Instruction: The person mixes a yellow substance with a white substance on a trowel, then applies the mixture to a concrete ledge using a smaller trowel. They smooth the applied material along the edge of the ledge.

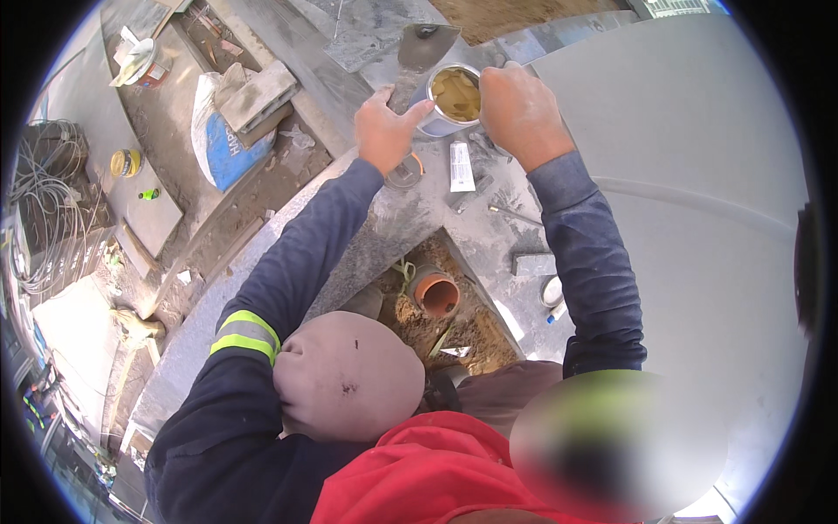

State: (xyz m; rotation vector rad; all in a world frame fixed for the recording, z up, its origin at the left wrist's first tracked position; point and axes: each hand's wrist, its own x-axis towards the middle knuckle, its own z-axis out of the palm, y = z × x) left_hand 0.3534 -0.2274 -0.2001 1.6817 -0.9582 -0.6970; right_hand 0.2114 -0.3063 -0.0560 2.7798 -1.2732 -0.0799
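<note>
- Presently: one can, brownish paste inside.
- Left hand: thumb against can, fingers apart.
- Right hand: closed at rim, hold unclear.
- White tube, nearby.

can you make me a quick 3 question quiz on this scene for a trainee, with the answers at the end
1. True or false: the white tube lies inside the open can.

2. What colour is the pipe standing in the soil?
a) blue
b) orange
c) black

3. Fill in: the ____ grip is curled like a fist by the can's rim.

Key
1. False: the tube lies outside it, on the grey slab.
2. b) orange.
3. Right: the right grip is the fist-like one.
</note>
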